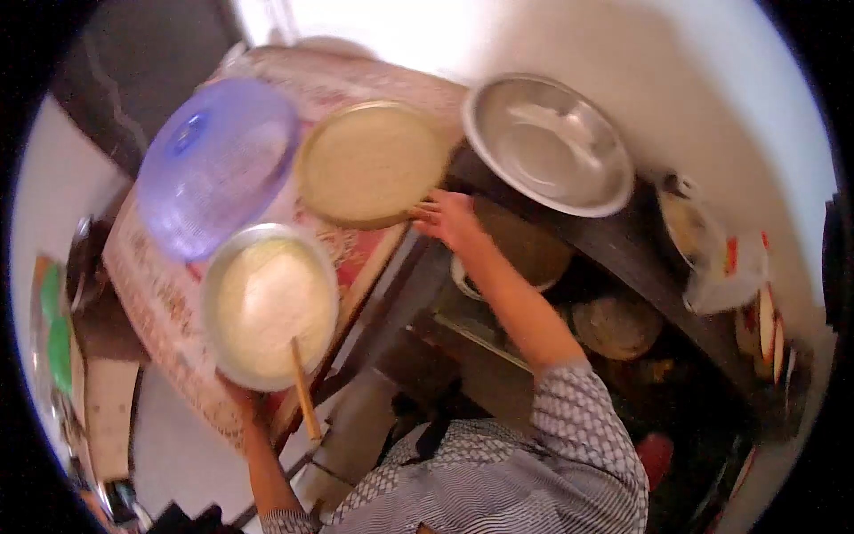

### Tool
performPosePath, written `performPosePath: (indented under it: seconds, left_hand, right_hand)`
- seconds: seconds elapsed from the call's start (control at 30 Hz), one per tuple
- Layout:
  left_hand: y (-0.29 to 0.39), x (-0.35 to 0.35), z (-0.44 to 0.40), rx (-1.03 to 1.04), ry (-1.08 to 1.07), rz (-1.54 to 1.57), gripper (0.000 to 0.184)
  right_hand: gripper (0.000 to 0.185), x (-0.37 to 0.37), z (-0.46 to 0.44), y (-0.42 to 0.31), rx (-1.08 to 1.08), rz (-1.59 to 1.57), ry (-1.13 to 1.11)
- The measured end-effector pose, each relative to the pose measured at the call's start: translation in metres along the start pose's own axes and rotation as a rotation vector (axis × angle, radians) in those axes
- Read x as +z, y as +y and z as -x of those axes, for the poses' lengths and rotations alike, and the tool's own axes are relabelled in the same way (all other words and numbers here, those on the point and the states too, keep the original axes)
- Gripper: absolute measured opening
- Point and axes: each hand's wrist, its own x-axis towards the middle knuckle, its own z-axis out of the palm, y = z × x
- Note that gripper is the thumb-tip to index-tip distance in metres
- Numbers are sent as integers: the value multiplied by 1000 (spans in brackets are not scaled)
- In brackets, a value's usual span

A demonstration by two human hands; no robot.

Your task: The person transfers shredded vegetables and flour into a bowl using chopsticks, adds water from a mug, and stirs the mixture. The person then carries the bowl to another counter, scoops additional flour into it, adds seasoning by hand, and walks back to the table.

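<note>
Near the table's front edge stands a metal bowl [212, 307] with a pale yellowish mixture and a mound of white powder, like flour [280, 298]. A utensil with a wooden handle [304, 387] leans out over its near rim. My left hand [238, 396] is against the bowl's near left side, its fingers mostly hidden under it. Farther back lies a round, shallow tan tray or sieve [374, 165]. My right hand [447, 216] is at its near right edge, fingers stretched out and apart, touching or almost touching the rim.
A translucent purple domed cover [218, 169] lies on the patterned tablecloth [165, 325]. At right, a wide metal basin [547, 147] rests on a dark ledge [658, 258]. Beyond it is a plastic bag [725, 271]. Pots, one with a round lid [616, 325], stand below the ledge.
</note>
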Motion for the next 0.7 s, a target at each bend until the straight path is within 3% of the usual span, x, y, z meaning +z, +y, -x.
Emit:
performPosePath:
  seconds: [0.07, 0.1, 0.17, 0.2, 0.37, 0.43, 0.47, 0.53, 0.6, 0.67, 0.7]
  left_hand:
    - [20, 3, 11, 124, -212, 315, 57]
    - [42, -2, 14, 179, -318, 478, 55]
    - [41, 5, 5, 72, -365, 652, 57]
    - [42, 5, -1, 31, -319, 645, 56]
    - [48, 25, -8, -24, -138, 352, 49]
    - [51, 19, -4, -26, -97, 303, 47]
    - [54, 18, 0, -22, -80, 294, 45]
    - [60, 19, 2, -18, -55, 282, 43]
    - [68, 22, 6, -15, -39, 283, 40]
    - [74, 26, 7, -16, -24, 289, 37]
    - [80, 27, 8, -17, -17, 294, 36]
  right_hand:
    - [34, -7, -25, 14, 23, -56, 34]
    - [28, 6, -14, 5, 19, -39, 152]
    - [21, 14, -6, 4, -22, 74, 307]
    - [22, 8, -7, 2, 13, 162, 310]
    - [22, 11, -37, 15, 46, -13, 463]
    - [29, 5, -38, 16, 14, -59, 343]
    - [41, 3, -28, 15, 5, -177, 155]
    - [37, 17, -32, 9, -2, -181, 332]
    - [35, 28, -20, -6, -1, -131, 332]
    - [33, 48, -15, -14, -23, -131, 489]
    - [34, 50, -18, -11, -111, -99, 470]
